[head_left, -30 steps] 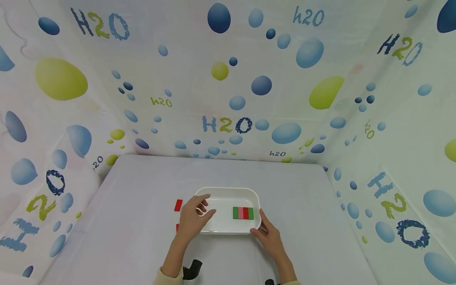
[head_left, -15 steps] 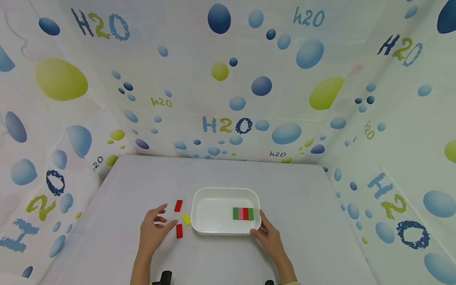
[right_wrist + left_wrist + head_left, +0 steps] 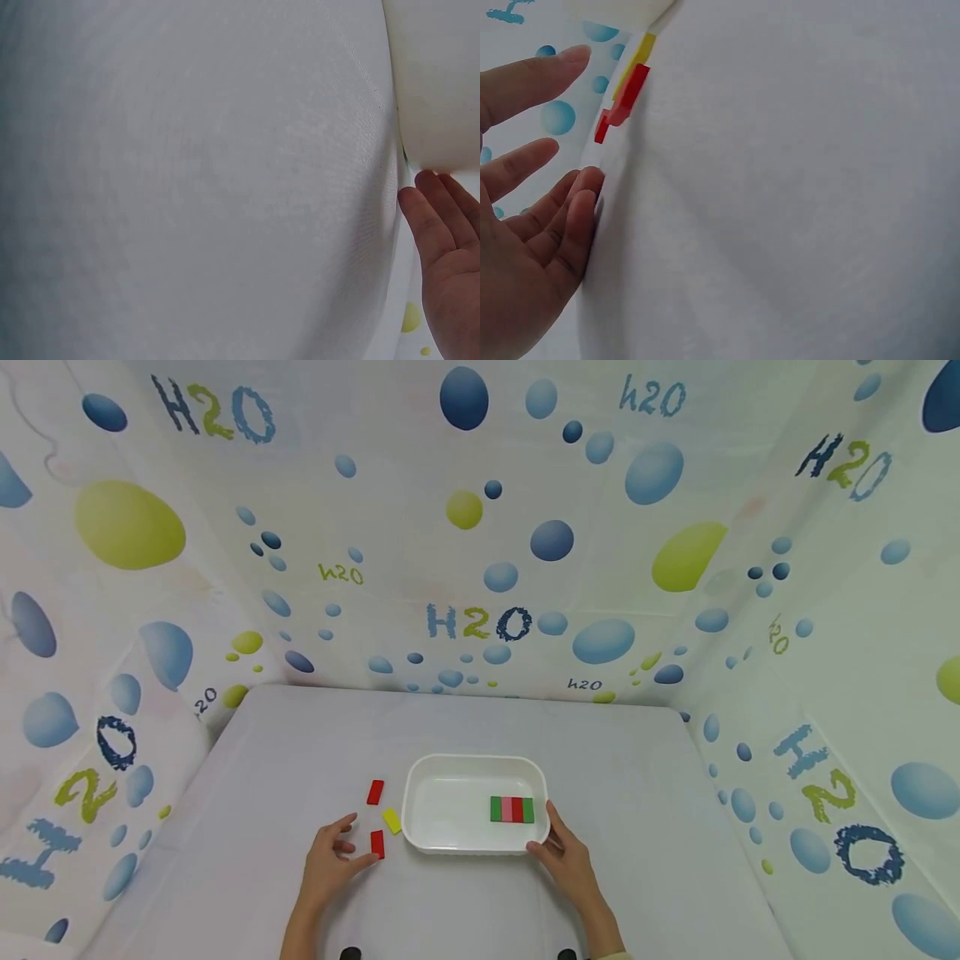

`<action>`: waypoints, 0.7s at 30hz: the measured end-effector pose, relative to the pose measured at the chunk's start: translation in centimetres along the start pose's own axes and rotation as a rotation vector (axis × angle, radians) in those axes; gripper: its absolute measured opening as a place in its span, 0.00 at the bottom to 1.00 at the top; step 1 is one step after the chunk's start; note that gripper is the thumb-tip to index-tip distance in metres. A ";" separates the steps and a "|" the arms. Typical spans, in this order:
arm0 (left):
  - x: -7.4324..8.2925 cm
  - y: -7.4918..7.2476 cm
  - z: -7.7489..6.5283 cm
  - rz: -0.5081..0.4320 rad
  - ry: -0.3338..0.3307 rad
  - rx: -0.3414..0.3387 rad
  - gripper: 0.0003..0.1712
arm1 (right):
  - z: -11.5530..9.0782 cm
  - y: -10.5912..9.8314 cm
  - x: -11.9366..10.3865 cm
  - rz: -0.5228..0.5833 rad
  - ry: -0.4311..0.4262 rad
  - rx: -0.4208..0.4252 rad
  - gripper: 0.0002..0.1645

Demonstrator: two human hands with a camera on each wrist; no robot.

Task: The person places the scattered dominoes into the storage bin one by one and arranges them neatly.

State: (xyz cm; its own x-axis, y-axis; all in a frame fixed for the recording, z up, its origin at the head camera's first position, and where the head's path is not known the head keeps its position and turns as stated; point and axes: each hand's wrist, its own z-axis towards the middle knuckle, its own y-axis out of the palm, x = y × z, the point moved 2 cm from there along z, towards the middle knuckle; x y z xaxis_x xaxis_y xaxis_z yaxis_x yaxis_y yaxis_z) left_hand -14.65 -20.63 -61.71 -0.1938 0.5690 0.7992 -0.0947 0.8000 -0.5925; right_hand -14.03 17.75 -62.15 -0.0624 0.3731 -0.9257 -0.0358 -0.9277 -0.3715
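In the head view a white tray (image 3: 450, 841) sits mid-table, with a row of green, pink and red blocks (image 3: 512, 810) toward its right end. My right hand (image 3: 572, 864) holds the tray's near right corner, thumb at the rim and fingers along the side; in the right wrist view the fingertips meet the tray wall (image 3: 439, 90). My left hand (image 3: 327, 866) is left of the tray, fingers spread and nothing held. Its thumb tip reaches the near end of a red block (image 3: 377, 843), which also shows beyond the fingers (image 3: 521, 169) in the left wrist view.
Another red block (image 3: 375, 792) lies farther back on the white table (image 3: 247, 827), and a yellow block (image 3: 392, 821) lies by the tray's left wall. A bubble-printed cloth (image 3: 405, 527) rises behind the table and along both sides.
My left hand has moved left from over the tray's left end, uncovering the yellow block, then toward me and slightly right to the near red block. The right hand and tray stay put.
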 end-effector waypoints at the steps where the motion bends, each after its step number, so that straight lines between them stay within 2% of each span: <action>1: -0.2 0.2 0.0 0.014 -0.002 -0.004 0.44 | 0.0 0.0 0.0 0.004 0.000 -0.001 0.49; 8: -0.5 1.4 0.2 0.112 -0.015 -0.005 0.43 | 0.1 0.0 0.2 0.059 -0.039 0.003 0.48; 13: -0.5 1.7 0.3 0.138 -0.009 0.004 0.41 | 0.1 0.0 0.1 0.050 -0.020 -0.001 0.48; 21: -0.3 2.3 0.8 0.148 0.046 -0.007 0.39 | 0.1 0.1 -0.1 0.023 -0.005 0.001 0.49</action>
State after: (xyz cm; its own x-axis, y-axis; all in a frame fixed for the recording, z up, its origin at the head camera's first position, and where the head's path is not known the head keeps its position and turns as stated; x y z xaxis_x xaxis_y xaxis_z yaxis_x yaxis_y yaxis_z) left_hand -15.56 -19.17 -63.38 -0.1606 0.6891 0.7066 -0.0615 0.7076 -0.7040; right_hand -14.08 17.64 -62.11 -0.0678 0.3515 -0.9337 -0.0356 -0.9361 -0.3499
